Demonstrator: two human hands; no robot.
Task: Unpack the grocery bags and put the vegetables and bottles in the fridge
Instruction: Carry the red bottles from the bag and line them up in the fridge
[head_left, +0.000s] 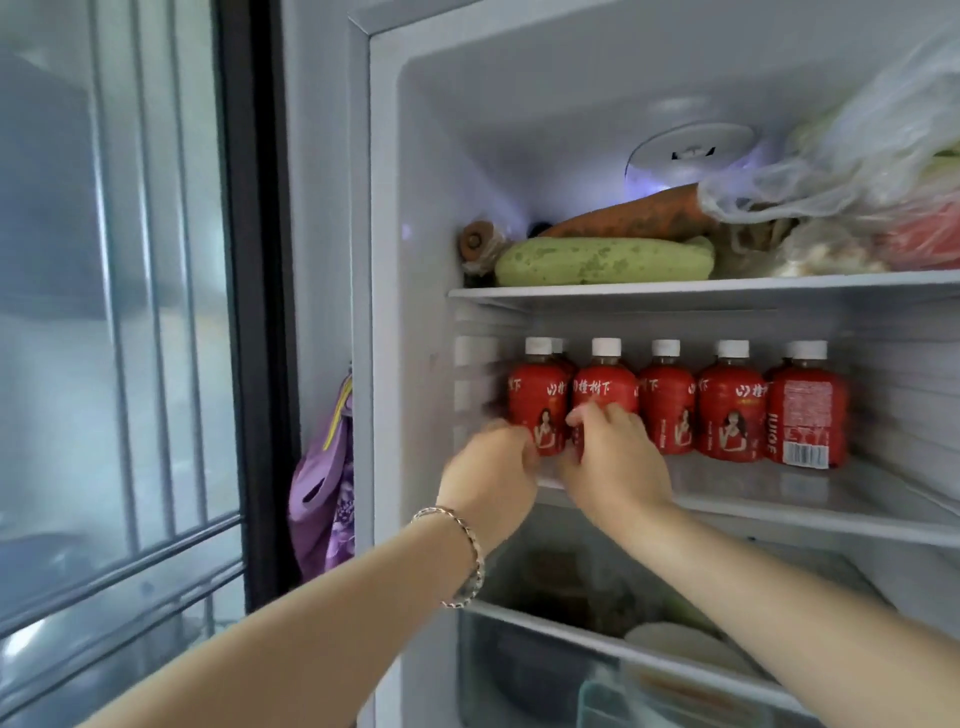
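Head view. Step in hand: seating bottles on the middle shelf (779, 506) of the fridge (384, 260). Left hand (488, 462): fingers curled round the foot of the end bottle (537, 400). Right hand (615, 460): fingers wrapped on the second bottle (605, 389), touching the first. Both hands are blurred. Other bottles (732, 410) stand in a row right of the fingers. Next move, judged: square both into line, release, and withdraw without tipping neighbours. Above the fingers, the upper shelf (675, 291) carries a marrow (602, 260), a carrot (628, 213) and plastic bags (857, 171). Left of the fingers, outside the fridge, a purple cloth (324, 493) hangs near a barred window (119, 312).
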